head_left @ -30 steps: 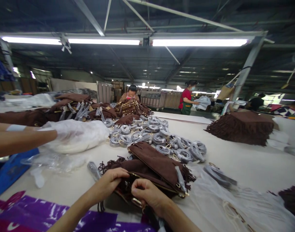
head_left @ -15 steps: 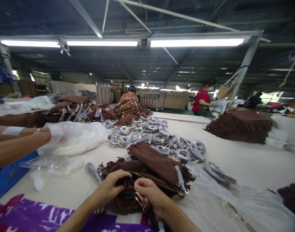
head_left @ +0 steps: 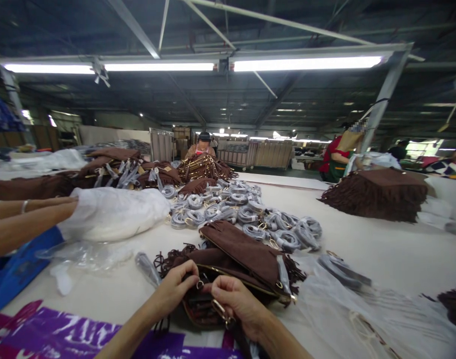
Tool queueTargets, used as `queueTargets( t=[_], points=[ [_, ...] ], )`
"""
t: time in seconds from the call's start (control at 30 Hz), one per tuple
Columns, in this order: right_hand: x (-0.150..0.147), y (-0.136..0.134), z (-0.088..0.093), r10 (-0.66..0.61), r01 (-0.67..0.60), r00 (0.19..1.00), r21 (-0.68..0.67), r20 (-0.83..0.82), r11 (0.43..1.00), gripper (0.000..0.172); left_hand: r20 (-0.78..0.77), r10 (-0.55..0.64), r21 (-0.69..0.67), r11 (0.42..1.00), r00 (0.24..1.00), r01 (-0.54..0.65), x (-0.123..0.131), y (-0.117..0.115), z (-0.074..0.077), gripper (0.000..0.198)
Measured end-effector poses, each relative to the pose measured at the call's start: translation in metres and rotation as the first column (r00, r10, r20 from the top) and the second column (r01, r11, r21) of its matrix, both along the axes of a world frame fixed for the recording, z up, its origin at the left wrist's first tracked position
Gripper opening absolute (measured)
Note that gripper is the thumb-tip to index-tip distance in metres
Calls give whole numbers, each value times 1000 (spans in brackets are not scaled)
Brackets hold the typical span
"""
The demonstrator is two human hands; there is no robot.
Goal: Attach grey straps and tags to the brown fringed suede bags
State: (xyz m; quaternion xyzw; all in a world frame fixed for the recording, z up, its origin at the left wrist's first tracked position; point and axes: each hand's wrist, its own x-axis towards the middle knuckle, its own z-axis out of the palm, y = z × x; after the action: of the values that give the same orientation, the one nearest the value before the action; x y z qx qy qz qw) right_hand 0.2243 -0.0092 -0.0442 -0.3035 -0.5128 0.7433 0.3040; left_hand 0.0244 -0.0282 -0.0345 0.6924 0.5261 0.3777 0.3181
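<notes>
A brown fringed bag [head_left: 233,249] lies on the table before me, its gold zipper open along the near edge. My left hand [head_left: 173,289] is closed at the bag's left end, pinching a small dark tab with a metal ring [head_left: 200,284]. My right hand [head_left: 241,301] is closed around a dark strap [head_left: 240,339] with a gold snap hook [head_left: 222,310] hanging below the fingers. The fingertips of both hands are close together over the opening. A wrapped grey strap end [head_left: 147,268] lies left of the bag.
Coiled wrapped straps [head_left: 246,214] spread behind the bag. Brown fringed bags are piled at the right [head_left: 377,194] and far left [head_left: 112,159]. A co-worker's arms [head_left: 33,214] reach into a white plastic bag [head_left: 115,212]. Purple printed plastic [head_left: 56,329] covers the front left.
My fingers have shifted slightly around the ring, which shows more clearly now. A co-worker in red at the back right has moved right, behind the bag pile.
</notes>
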Motion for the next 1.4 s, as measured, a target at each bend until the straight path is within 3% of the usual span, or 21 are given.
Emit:
queueTargets(
  t=[0.17, 0.43, 0.63, 0.87, 1.03, 1.23, 1.4],
  points=[
    [0, -2, 2, -16, 15, 999, 16, 44, 1000, 45, 35, -47, -23, 999, 998, 48, -1, 3, 0, 18],
    [-1, -4, -5, -128, 93, 970, 170, 205, 981, 11, 77, 47, -47, 998, 996, -44, 4, 1, 0, 11],
    [-1, -3, -15, -260, 82, 910, 473, 324, 877, 9, 199, 98, -130, 989, 975, -73, 6, 6, 2, 12],
    [-5, -6, -11, -382, 75, 841, 615, 384, 785, 13, 322, 178, -261, 961, 930, -93, 12, 3, 3, 17],
    [-9, -11, -6, -466, 49, 807, 745, 363, 666, 14, 382, 173, -310, 950, 908, -50, 17, 0, 9, 20],
    [-7, -13, -3, -432, 42, 795, 672, 425, 740, 17, 420, 176, -351, 936, 890, -19, 16, -3, 12, 21],
    [-8, -13, 1, -423, 39, 797, 663, 431, 748, 16, 426, 131, -363, 931, 895, 37, 12, -6, 11, 29]
  ],
)
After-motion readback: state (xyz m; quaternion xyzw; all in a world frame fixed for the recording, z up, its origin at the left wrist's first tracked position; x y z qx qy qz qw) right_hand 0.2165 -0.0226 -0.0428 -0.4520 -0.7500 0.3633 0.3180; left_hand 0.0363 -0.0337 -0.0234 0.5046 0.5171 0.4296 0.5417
